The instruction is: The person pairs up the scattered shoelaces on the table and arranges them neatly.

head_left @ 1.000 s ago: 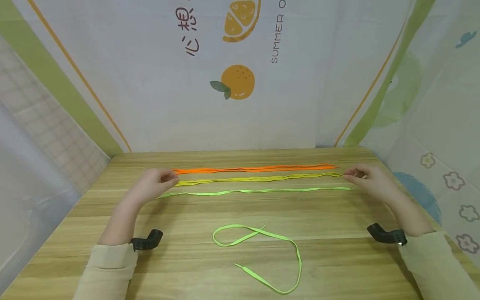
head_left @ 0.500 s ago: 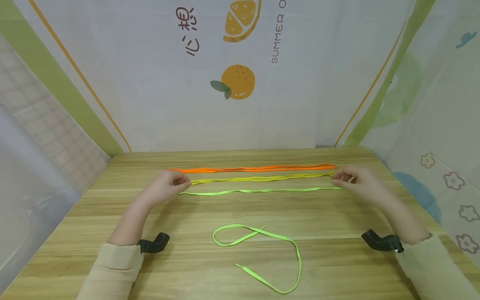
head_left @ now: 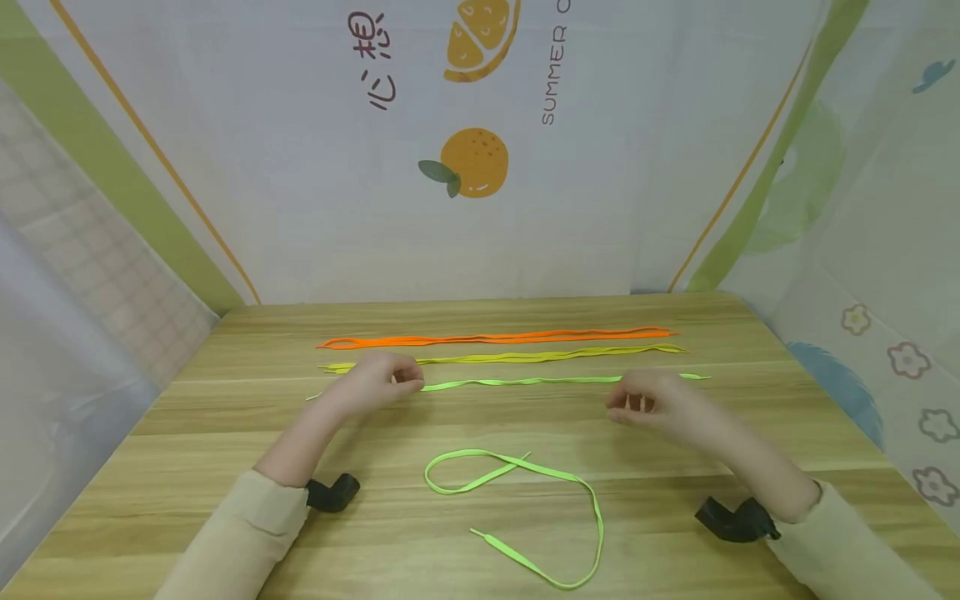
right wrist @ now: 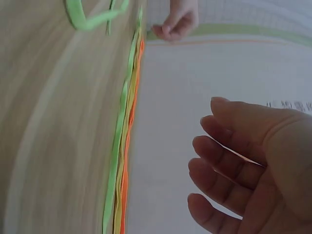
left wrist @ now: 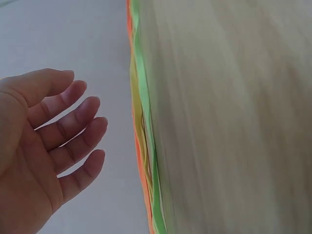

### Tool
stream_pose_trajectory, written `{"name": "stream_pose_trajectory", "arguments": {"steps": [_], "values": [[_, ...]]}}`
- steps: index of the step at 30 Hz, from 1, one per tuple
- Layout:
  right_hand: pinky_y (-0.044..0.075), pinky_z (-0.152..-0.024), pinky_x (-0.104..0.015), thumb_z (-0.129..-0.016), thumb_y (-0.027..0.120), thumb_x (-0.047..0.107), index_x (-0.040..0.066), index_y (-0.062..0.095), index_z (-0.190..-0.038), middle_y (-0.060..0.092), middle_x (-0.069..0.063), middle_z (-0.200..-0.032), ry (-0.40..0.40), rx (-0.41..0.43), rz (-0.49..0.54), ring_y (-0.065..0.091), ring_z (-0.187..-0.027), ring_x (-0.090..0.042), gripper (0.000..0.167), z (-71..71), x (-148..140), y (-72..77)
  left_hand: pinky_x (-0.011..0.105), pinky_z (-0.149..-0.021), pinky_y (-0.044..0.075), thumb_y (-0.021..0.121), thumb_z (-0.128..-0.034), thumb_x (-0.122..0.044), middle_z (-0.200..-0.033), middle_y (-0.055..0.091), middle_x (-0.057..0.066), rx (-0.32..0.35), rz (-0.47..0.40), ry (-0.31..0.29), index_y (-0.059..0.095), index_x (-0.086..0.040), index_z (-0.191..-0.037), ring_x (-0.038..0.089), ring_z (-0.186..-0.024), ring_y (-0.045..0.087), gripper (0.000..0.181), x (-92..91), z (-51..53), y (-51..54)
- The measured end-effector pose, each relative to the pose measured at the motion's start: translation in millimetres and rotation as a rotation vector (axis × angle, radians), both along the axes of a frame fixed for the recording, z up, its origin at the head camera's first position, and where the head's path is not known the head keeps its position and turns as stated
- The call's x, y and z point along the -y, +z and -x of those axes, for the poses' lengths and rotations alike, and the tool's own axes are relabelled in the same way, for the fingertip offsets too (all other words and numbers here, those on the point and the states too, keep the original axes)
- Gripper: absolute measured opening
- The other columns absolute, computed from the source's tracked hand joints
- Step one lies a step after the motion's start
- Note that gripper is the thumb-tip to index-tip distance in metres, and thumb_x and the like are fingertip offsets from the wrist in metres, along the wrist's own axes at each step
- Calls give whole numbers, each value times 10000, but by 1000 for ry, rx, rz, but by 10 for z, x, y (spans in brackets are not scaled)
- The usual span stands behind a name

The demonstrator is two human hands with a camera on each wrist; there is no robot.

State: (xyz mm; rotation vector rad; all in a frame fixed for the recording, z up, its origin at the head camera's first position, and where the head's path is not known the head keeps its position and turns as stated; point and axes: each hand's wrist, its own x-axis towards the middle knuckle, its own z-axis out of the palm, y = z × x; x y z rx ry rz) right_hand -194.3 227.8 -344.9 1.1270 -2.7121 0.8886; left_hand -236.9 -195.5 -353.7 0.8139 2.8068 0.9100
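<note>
Three shoelaces lie stretched side by side across the back of the table: an orange shoelace, a yellow shoelace and a light green shoelace nearest me. A second green shoelace lies loosely curled in front of them. My left hand hovers above the left part of the straight laces, hiding some of their length. On the right, my right hand hangs over the straight green shoelace. Loosely bent fingers with nothing between them show on the left hand and right hand in the wrist views.
The wooden table reaches back to a white printed curtain. More patterned cloth hangs at the left and right sides. A black wrist camera sits on the left wrist, another black camera on the right.
Both hands have come inward from the ends of the yellow shoelace and slightly toward me. The left ends of the straight shoelaces are uncovered now. The curled green shoelace has not moved.
</note>
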Motion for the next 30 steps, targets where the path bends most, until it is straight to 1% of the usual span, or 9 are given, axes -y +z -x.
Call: {"name": "stream_pose_trajectory", "arguments": {"steps": [3,6,8,10,12,21,25,28,30], "values": [[460,-574,-242,-856,733,147,162,685,-909,569,187,-793,70,-69,-20,508,-687,-15,73,-60,95,-41,331,-693,465,634,-923,-152,-792,601,-64,-5,-14,-52,686,-95,-900,134,-757,545,81,-116,4,-5],[465,-563,-228,-844,739,117,165,680,-911,574,186,-809,145,-90,-16,510,-682,4,101,-126,169,-88,316,-678,462,636,-921,-144,-782,598,-72,0,-26,-112,685,-92,-891,123,-740,535,77,-227,8,-33],[471,-568,-227,-846,734,100,161,679,-915,580,174,-835,198,-75,-4,516,-696,5,107,-178,209,-116,303,-657,464,640,-919,-137,-773,596,-78,-6,-26,-149,682,-92,-891,112,-717,530,68,-303,8,-60],[468,-576,-211,-855,728,112,171,677,-918,579,178,-850,224,-32,-1,519,-705,7,101,-236,252,-145,288,-636,466,643,-918,-136,-765,599,-81,-5,-22,-174,681,-94,-899,98,-696,528,60,-373,0,-87],[462,-582,-196,-857,731,137,181,680,-917,569,180,-855,251,-24,-14,518,-710,14,90,-287,300,-175,279,-616,468,646,-917,-137,-752,603,-76,-11,-15,-195,685,-95,-903,89,-673,525,59,-448,-14,-105],[407,-582,-107,-844,743,293,237,654,-900,527,185,-806,367,15,-46,487,-678,27,119,-476,500,-328,253,-610,444,659,-913,-168,-706,611,-83,21,30,-270,703,-113,-855,61,-638,499,92,-799,-85,-123],[365,-609,-58,-841,729,357,222,664,-902,529,169,-791,416,-14,-67,471,-684,47,161,-537,581,-369,244,-603,449,661,-914,-166,-707,628,-69,40,26,-308,701,-106,-845,49,-628,512,100,-936,-117,-115],[337,-601,-42,-843,709,406,220,673,-905,525,181,-789,430,-22,-97,449,-669,54,198,-577,639,-389,244,-605,456,663,-914,-176,-710,629,-75,72,32,-305,696,-131,-837,54,-638,529,96,-1037,-138,-119],[331,-599,-42,-847,692,436,221,675,-905,522,189,-791,432,-12,-120,438,-666,56,224,-601,674,-397,241,-605,456,668,-913,-212,-708,618,-102,80,58,-290,689,-174,-820,51,-645,535,102,-1105,-151,-134]]}}
